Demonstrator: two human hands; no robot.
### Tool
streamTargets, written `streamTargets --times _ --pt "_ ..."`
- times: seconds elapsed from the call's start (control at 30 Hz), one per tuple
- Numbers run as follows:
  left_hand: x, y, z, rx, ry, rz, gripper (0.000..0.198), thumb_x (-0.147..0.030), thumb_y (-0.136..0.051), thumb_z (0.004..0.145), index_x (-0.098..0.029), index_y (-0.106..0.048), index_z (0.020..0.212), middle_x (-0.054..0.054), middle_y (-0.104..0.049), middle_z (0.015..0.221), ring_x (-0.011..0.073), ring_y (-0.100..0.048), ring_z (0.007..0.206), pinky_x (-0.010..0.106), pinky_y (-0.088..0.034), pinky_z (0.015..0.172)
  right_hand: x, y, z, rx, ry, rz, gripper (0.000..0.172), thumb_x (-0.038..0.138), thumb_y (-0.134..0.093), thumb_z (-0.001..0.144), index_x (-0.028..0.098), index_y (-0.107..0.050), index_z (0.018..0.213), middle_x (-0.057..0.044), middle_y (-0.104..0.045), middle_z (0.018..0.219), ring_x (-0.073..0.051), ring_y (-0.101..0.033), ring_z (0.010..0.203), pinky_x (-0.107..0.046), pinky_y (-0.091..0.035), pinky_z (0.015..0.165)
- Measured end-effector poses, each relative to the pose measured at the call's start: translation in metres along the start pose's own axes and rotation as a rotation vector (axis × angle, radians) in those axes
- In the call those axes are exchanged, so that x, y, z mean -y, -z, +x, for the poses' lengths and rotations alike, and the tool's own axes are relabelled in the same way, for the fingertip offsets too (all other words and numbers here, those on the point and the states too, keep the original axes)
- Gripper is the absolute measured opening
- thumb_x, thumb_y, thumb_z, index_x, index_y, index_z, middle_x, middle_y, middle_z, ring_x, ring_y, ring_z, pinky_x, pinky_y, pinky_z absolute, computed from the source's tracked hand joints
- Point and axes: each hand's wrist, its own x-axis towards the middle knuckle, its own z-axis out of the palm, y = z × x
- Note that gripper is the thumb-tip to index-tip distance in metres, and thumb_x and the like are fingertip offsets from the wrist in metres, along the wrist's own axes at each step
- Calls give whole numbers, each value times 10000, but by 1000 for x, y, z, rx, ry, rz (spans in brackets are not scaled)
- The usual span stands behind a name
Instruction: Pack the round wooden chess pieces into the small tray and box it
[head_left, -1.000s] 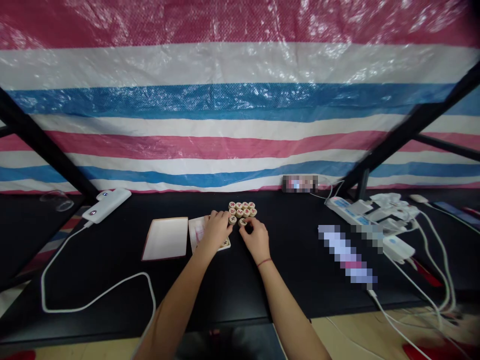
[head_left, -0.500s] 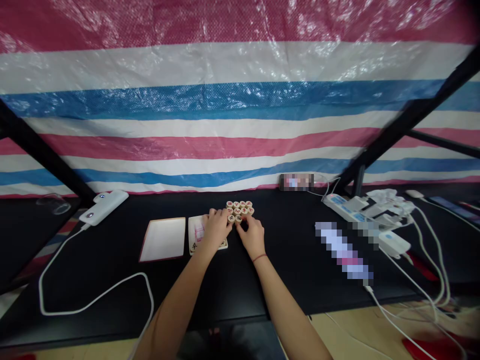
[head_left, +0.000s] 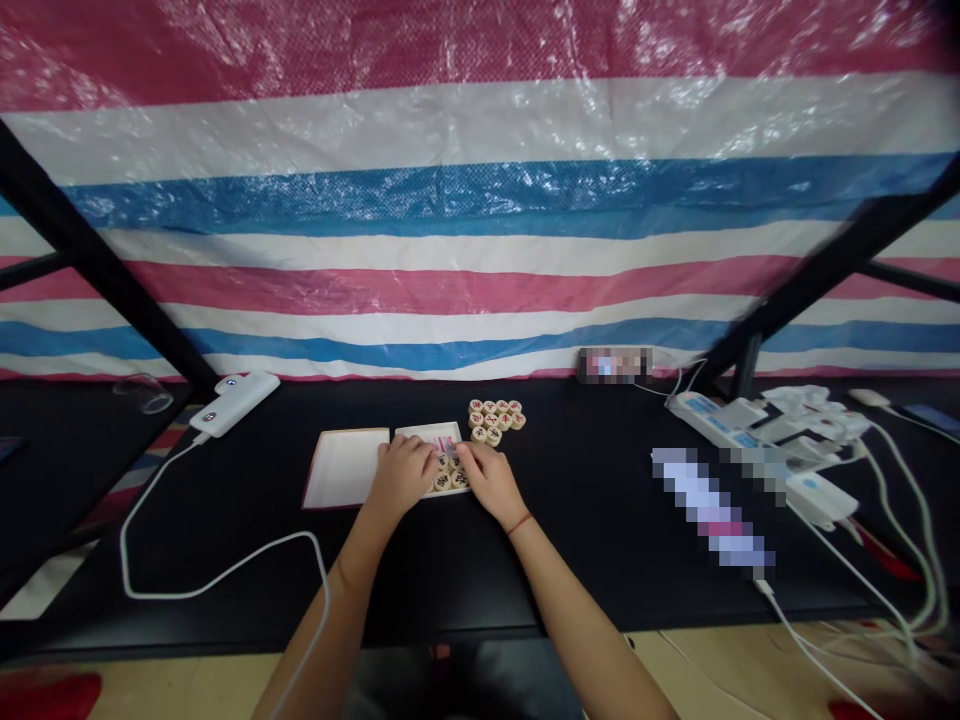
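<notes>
A shallow white box [head_left: 415, 430] lies on the black table with several round Chinese chess pieces [head_left: 442, 482] in its front part and a printed pink design visible inside. My left hand [head_left: 405, 472] rests over the box's left side, fingers curled down to the pieces. Across from it, my right hand [head_left: 493, 480] is bent over the right rim, its fingertips close to the pieces. Whatever either hand pinches is hidden. Just behind the box, a cluster of red-marked chess pieces [head_left: 491, 421] sits in rows. The white-lined box lid [head_left: 349, 467] lies left of my left hand.
A white power bank [head_left: 244, 403] with a long cable [head_left: 217, 592] occupies the left. On the right are a blurred-out phone [head_left: 709, 510], a power strip [head_left: 720, 425] with plugs and cables, and another pixelated device [head_left: 615, 365]. A striped sheet [head_left: 480, 200] hangs behind.
Both hands have drawn back from the cluster of chess pieces to the box. The cluster now stands uncovered, and more of the box's inside shows. The camera view has shifted left.
</notes>
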Motion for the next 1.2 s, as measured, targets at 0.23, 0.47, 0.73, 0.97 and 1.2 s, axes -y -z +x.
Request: streamTargets --times 0.23,0.47,0.73,0.97,1.2 --pt "0 -8 -7 19 -57 12 230 -265 -464 912 -200 -666 823 66 -702 874 233 -580 910 355 -348 780 -7 -4 0 34 1 -105 271 325 -466 931 218 -697 839 -17 -693 771 -161 -646 751 -253 -459 733" --pt "-2 -5 -6 19 -37 -127 165 -283 -496 895 -209 -639 858 31 -699 812 193 -622 826 331 -368 794 -6 -5 0 23 -8 -82 241 257 -468 906 224 -699 846 -18 -714 818 -172 -655 789 -276 -455 788" --pt "4 -9 -3 -15 -159 -378 112 -217 -527 853 -215 -628 902 31 -669 863 170 -635 815 298 -467 790 -6 -6 -1 10 -12 -73 225 236 -483 879 230 -705 838 -12 -706 799 -167 -651 772 -265 -458 747" --pt "-1 -4 7 -224 -33 -580 167 -247 -534 858 -217 -628 993 47 -667 980 163 -643 861 308 -507 842 0 -3 -1 -106 120 -38 288 324 -594 801 200 -660 1053 -16 -612 756 -168 -575 699 -295 -475 726" --pt "-37 -4 24 -177 32 -855 189 -264 -587 848 -209 -646 1019 46 -689 988 151 -663 847 269 -539 788 1 13 -2 -328 150 -15 230 322 -570 842 190 -642 1017 -33 -640 811 -154 -545 679 -294 -476 712"
